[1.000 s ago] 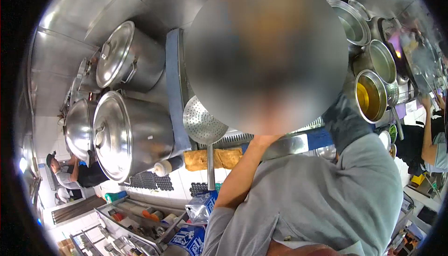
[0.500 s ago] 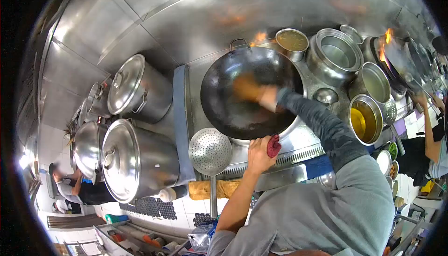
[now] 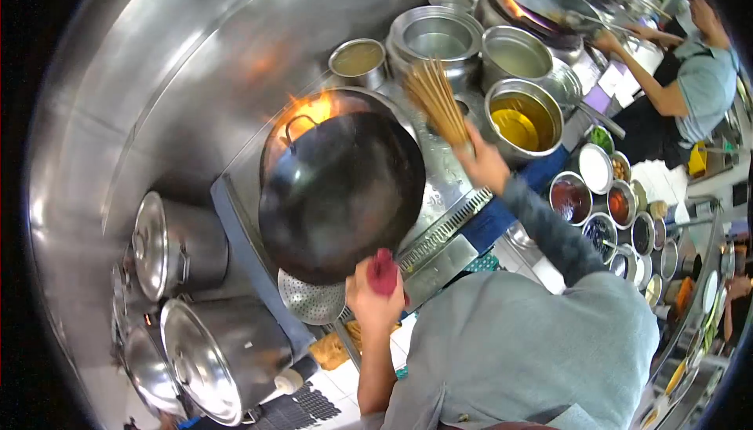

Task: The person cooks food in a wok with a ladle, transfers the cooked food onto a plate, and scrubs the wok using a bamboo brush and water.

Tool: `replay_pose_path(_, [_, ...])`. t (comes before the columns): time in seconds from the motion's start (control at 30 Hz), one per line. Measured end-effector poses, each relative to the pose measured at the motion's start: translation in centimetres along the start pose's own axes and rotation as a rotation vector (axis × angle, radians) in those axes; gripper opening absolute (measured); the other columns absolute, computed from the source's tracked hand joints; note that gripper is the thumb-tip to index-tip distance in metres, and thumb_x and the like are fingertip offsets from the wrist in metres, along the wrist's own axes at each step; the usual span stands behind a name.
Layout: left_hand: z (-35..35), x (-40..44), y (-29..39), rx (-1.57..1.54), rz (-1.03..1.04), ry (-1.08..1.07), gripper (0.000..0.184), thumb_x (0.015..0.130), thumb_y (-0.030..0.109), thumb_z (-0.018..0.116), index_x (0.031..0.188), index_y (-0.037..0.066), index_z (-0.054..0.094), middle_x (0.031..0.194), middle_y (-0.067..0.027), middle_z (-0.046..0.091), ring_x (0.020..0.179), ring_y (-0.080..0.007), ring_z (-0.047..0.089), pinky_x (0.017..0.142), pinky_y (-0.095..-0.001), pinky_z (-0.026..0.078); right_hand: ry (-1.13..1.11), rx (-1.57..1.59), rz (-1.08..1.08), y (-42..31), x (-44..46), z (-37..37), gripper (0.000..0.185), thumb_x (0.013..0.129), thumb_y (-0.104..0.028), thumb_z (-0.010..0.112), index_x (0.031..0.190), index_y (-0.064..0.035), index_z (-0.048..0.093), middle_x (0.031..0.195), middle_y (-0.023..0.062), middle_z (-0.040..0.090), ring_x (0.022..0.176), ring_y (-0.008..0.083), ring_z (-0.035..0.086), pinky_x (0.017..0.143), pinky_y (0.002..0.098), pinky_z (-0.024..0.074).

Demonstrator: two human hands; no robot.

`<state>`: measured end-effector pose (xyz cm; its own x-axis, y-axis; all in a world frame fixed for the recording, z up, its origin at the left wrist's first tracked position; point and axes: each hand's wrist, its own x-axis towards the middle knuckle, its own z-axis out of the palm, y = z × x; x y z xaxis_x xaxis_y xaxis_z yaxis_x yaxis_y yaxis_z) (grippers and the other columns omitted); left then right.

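My left hand (image 3: pixel 373 296) is closed round a red cloth (image 3: pixel 382 273) at the near edge of a large black wok (image 3: pixel 341 194). The wok is tilted off its burner, and orange flames (image 3: pixel 315 108) rise behind its far rim. Up and to the right, my right hand (image 3: pixel 484 162) grips a bamboo brush (image 3: pixel 436 100), its bristles fanned toward a lidless steel pot (image 3: pixel 438 35). A perforated ladle (image 3: pixel 310 298) lies partly hidden under the wok's near side.
Lidded stockpots (image 3: pixel 182 245) stand at the left. To the right are a pot of yellow oil (image 3: pixel 524 120) and several sauce bowls (image 3: pixel 570 198). A co-worker (image 3: pixel 690 85) is at a flaming wok (image 3: pixel 533 18) at upper right. A folded brown cloth (image 3: pixel 329 351) lies near the front edge.
The wok has been lifted and tilted, and flames now show behind it. My right hand has moved the brush out of the wok to the right. The view has turned rightward.
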<state>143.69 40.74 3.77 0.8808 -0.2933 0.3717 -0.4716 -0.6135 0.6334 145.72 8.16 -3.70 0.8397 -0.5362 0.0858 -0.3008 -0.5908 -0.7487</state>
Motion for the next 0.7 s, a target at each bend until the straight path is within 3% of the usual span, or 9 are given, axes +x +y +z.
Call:
replay_pose_path(0.07, [-2.4, -2.0, 1.4, -0.026, 0.006, -0.022, 0.034, 0.066, 0.015, 0.077, 0.095, 0.004, 0.061, 0.083, -0.0142, 0.064, 0.07, -0.035, 0.06, 0.067, -0.0426, 0.048, -0.125, -0.041, 0.123, 4.9, -6.4, 2.1, 0.071, 0.086, -0.036, 0.059, 0.145, -0.0106, 0.027, 0.091, 0.0284, 0.065, 0.085, 0.0426, 0.064, 0.077, 0.0501, 0.0507])
replay_pose_path(0.2, [0.4, -1.9, -2.2, -0.099, -0.031, -0.08, 0.033, 0.068, 0.012, 0.076, 0.096, 0.002, 0.061, 0.084, -0.0176, 0.064, 0.073, -0.0349, 0.061, 0.069, -0.0433, 0.049, -0.269, -0.422, 0.269, 8.4, -10.4, 4.2, 0.053, 0.086, -0.03, 0.058, 0.132, -0.0076, 0.043, 0.091, 0.0224, 0.064, 0.081, 0.0407, 0.063, 0.07, 0.0497, 0.0505])
replay_pose_path(0.27, [3.5, -0.4, -5.4, -0.144, -0.098, -0.058, 0.033, 0.072, 0.009, 0.073, 0.1, -0.001, 0.06, 0.086, -0.0166, 0.065, 0.08, -0.0321, 0.064, 0.077, -0.0401, 0.05, 0.097, -0.533, -0.107, 8.9, -10.7, 5.4, 0.039, 0.086, -0.031, 0.058, 0.118, -0.0073, 0.056, 0.088, 0.0174, 0.061, 0.074, 0.0388, 0.061, 0.066, 0.0472, 0.0506])
replay_pose_path(0.33, [5.9, 0.6, -9.1, -0.088, -0.03, -0.09, 0.034, 0.073, 0.009, 0.073, 0.102, -0.001, 0.06, 0.091, -0.0158, 0.065, 0.083, -0.0306, 0.063, 0.078, -0.0392, 0.05, 0.148, -0.328, -0.405, 6.4, -12.5, 5.5, 0.029, 0.087, -0.032, 0.055, 0.098, -0.0072, 0.064, 0.08, 0.0144, 0.059, 0.067, 0.0347, 0.059, 0.062, 0.0449, 0.0505])
replay_pose_path(0.4, [7.5, 1.1, -11.1, -0.097, 0.025, -0.072, 0.033, 0.074, 0.009, 0.073, 0.103, -0.001, 0.06, 0.093, -0.0157, 0.065, 0.084, -0.0305, 0.063, 0.078, -0.0396, 0.05, -0.349, -0.266, -0.693, 5.6, -17.8, 6.5, 0.026, 0.087, -0.031, 0.054, 0.087, -0.0075, 0.065, 0.077, 0.0127, 0.06, 0.067, 0.0326, 0.059, 0.06, 0.0444, 0.0505])
replay_pose_path(0.47, [8.1, 1.2, -13.3, -0.157, 0.021, -0.088, 0.033, 0.075, 0.009, 0.073, 0.104, -0.001, 0.06, 0.095, -0.0159, 0.064, 0.086, -0.0304, 0.062, 0.079, -0.0393, 0.049, -0.878, -0.135, -0.632, 5.9, -22.5, 7.2, 0.015, 0.085, -0.023, 0.053, 0.085, -0.0092, 0.06, 0.082, 0.0094, 0.061, 0.072, 0.0278, 0.06, 0.055, 0.0387, 0.0475])
replay_pose_path(0.53, [8.1, 1.5, -14.2, -0.16, -0.042, -0.122, 0.033, 0.077, 0.008, 0.072, 0.106, -0.001, 0.06, 0.1, -0.017, 0.064, 0.092, -0.0284, 0.062, 0.084, -0.0369, 0.048, -1.035, -0.318, -0.43, 10.5, -24.9, 10.9, 0.016, 0.084, -0.023, 0.05, 0.085, -0.0105, 0.06, 0.086, 0.009, 0.061, 0.081, 0.026, 0.06, 0.067, 0.0437, 0.0476])
replay_pose_path(0.63, [7.7, 2.1, -13.0, -0.146, -0.143, -0.141, 0.033, 0.08, 0.008, 0.07, 0.109, -0.002, 0.059, 0.106, -0.017, 0.064, 0.097, -0.0269, 0.062, 0.088, -0.0361, 0.047, -0.509, -0.686, -0.395, 22.7, -28.8, 20.5, 0.022, 0.085, -0.025, 0.048, 0.093, -0.0105, 0.062, 0.096, 0.0085, 0.061, 0.1, 0.0252, 0.057, 0.086, 0.0533, 0.0414])
replay_pose_path(0.7, [7.7, 2.3, -13.8, -0.174, -0.127, -0.179, 0.035, 0.082, 0.007, 0.068, 0.113, -0.004, 0.056, 0.11, -0.016, 0.063, 0.099, -0.0262, 0.061, 0.09, -0.0365, 0.047, -0.586, -0.793, -0.2, 21.8, -26.6, 16.5, 0.037, 0.085, -0.026, 0.046, 0.115, -0.0075, 0.058, 0.122, 0.0128, 0.056, 0.124, 0.0278, 0.045, 0.108, 0.0576, 0.0237])
